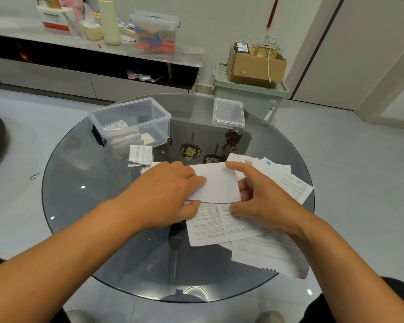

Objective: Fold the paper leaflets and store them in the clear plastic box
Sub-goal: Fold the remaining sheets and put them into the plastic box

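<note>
Item: leaflet (216,185), white, half folded, blank upper flap turned over its printed lower part. Your left hand (166,194) has its grip on the leaflet's left edge, fingers over the flap and thumb pressed at the fold line. Your right hand (259,201) has its grip on the right edge, forefinger reaching to the flap's far corner, thumb pinching at the fold.

Position: leaflet lies on the round glass bench (79,183), at its middle.

Adjacent: loose sheets (289,183), unfolded, just right of the leaflet and partly under your right hand; more printed sheets (271,255) nearer you than the leaflet, overhanging the bench edge.

Beyond the leaflet, to the left: small folded leaflet (141,155) lying outside the box; further off, clear plastic box (131,122), uncovered, with folded papers inside at its left end.

Beyond the leaflet, to the right: box lid (229,114), flat on the bench, well apart from the box
</note>
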The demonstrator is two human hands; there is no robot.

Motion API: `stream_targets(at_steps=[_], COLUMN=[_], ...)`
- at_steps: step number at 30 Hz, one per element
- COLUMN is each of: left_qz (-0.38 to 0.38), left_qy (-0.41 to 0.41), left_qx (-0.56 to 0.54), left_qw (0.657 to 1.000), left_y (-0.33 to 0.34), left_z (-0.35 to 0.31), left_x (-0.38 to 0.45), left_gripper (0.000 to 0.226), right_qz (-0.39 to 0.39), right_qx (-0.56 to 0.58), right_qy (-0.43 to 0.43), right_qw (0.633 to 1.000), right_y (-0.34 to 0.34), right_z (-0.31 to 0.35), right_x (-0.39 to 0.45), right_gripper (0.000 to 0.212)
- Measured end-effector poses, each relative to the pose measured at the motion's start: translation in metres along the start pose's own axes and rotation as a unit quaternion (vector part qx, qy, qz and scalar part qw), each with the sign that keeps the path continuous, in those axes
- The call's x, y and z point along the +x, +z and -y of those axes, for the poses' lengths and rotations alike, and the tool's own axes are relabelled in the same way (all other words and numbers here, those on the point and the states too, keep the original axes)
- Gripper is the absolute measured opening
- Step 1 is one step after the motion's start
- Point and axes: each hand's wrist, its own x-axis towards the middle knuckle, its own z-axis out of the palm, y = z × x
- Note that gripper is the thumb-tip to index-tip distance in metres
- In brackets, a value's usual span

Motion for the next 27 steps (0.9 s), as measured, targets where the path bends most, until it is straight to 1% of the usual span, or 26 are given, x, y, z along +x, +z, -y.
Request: stream_targets(at_steps=[2,4,6,7,9,10,11,12,14,15,17,19,21,22,23,25,27], left_qz=[-0.012,-0.027,-0.048,-0.051,-0.03,-0.017,-0.009,-0.005,-0.005,-0.008,-0.028,-0.067,-0.105,-0.109,-0.103,-0.078,-0.062], left_qy=[0.006,0.007,-0.014,-0.032,-0.062,-0.077,-0.097,-0.116,-0.139,-0.145,-0.151,-0.132,-0.073,-0.041,-0.016,0.007,0.01], left_qx=[0.01,-0.003,-0.059,-0.096,-0.164,-0.2,-0.238,-0.277,-0.324,-0.33,-0.307,-0.232,-0.121,-0.073,-0.039,-0.039,-0.062], left_qw=[1.0,1.0,0.997,0.994,0.984,0.977,0.966,0.954,0.936,0.933,0.939,0.961,0.984,0.991,0.994,0.996,0.996], left_y=[0.002,0.003,0.001,0.001,0.002,0.003,0.004,0.005,0.007,0.009,0.013,0.016,0.017,0.017,0.018,0.021,0.02], left_z=[0.0,0.002,0.003,0.003,0.004,0.003,0.003,0.003,0.0,-0.001,-0.001,-0.001,0.0,-0.001,-0.003,-0.011,-0.017], left_x=[0.0,0.001,0.0,-0.001,-0.005,-0.006,-0.007,-0.008,-0.008,-0.008,-0.005,-0.003,-0.003,-0.003,-0.004,-0.005,-0.006], left_gripper=[0.044,0.037,0.031,0.031,0.028,0.022,0.017,0.017,0.032,0.04,0.044,0.04,0.032,0.031,0.034,0.046,0.052], right_qz=[-0.027,-0.048,-0.068,-0.074,-0.08,-0.083,-0.085,-0.086,-0.091,-0.098,-0.129,-0.145,-0.13,-0.121,-0.116,-0.12,-0.118], right_qx=[-0.008,-0.016,-0.001,0.011,0.027,0.03,0.036,0.046,0.065,0.059,-0.017,-0.092,-0.085,-0.075,-0.072,-0.074,-0.047], right_qy=[-0.017,-0.022,-0.027,-0.03,-0.028,-0.021,-0.008,0.011,0.051,0.065,0.071,0.068,0.073,0.08,0.088,0.099,0.097], right_qw=[0.999,0.998,0.997,0.997,0.996,0.996,0.996,0.995,0.992,0.991,0.989,0.983,0.985,0.987,0.987,0.985,0.987], right_y=[0.005,0.007,0.007,0.008,0.007,0.006,0.005,0.004,0.005,0.009,0.018,0.022,0.02,0.017,0.015,0.012,0.01], right_z=[-0.001,-0.001,-0.003,-0.003,0.0,0.002,0.004,0.005,0.005,0.005,0.004,0.005,0.007,0.006,0.005,0.002,0.0], right_x=[0.0,0.0,0.001,0.001,0.002,0.002,0.001,0.001,0.002,0.003,0.008,0.011,0.011,0.01,0.01,0.009,0.008], right_gripper=[0.075,0.063,0.048,0.039,0.023,0.021,0.025,0.031,0.042,0.047,0.054,0.051,0.049,0.046,0.042,0.037,0.042])
